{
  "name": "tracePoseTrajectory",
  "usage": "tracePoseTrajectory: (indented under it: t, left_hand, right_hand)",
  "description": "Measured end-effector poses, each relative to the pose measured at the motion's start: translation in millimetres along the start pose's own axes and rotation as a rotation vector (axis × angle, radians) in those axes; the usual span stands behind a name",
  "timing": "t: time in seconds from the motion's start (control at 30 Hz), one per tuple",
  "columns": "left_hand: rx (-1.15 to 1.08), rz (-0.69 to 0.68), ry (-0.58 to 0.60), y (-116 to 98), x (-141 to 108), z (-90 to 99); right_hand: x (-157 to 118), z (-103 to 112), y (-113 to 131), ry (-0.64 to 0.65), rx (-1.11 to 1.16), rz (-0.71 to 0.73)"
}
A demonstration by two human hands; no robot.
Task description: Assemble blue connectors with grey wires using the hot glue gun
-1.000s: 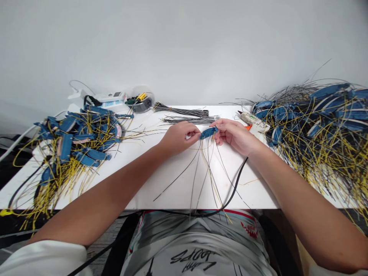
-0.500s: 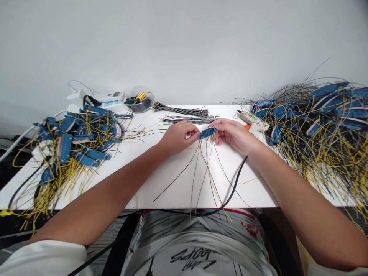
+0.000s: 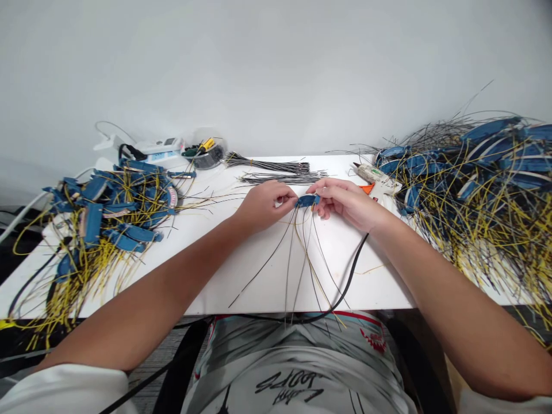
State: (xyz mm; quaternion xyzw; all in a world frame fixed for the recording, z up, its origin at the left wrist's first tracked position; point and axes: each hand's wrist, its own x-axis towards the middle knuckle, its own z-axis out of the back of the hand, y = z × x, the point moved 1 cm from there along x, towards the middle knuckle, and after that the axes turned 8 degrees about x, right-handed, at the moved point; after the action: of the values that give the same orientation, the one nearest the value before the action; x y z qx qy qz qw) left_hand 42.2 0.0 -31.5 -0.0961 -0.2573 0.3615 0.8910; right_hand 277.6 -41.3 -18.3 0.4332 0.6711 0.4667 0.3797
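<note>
A small curved blue part (image 3: 307,200) with several black, grey and yellow wires (image 3: 305,253) hanging from it is held above the white table. My left hand (image 3: 268,204) pinches its left end between thumb and forefinger. At the other end, the fingers of my right hand (image 3: 340,199) are closed on it, the lower ones curled beneath. The wires fan down past the table's front edge toward my lap. Just beyond my hands lie bundles of black wires (image 3: 276,179). What exactly my fingertips press on is too small to make out.
Blue wired parts lie piled at the left (image 3: 92,221) and in a larger, tangled heap at the right (image 3: 487,155). A glue gun (image 3: 376,177) rests behind my right hand. A clear tub (image 3: 211,150) and a power strip (image 3: 161,150) stand at the back left. A black cable (image 3: 354,270) crosses the front edge.
The blue part has turned slightly so that a pale upper edge shows. Both hands keep their grip; the whole view has shifted a little.
</note>
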Motion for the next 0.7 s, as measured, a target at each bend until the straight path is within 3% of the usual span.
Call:
tracePoseTrajectory:
  t: [0.7]
  left_hand:
    - [-0.002, -0.001, -0.003, -0.5, -1.0, 0.5]
  right_hand:
    - [-0.5, 0.2, -0.5, 0.010, -0.010, 0.003]
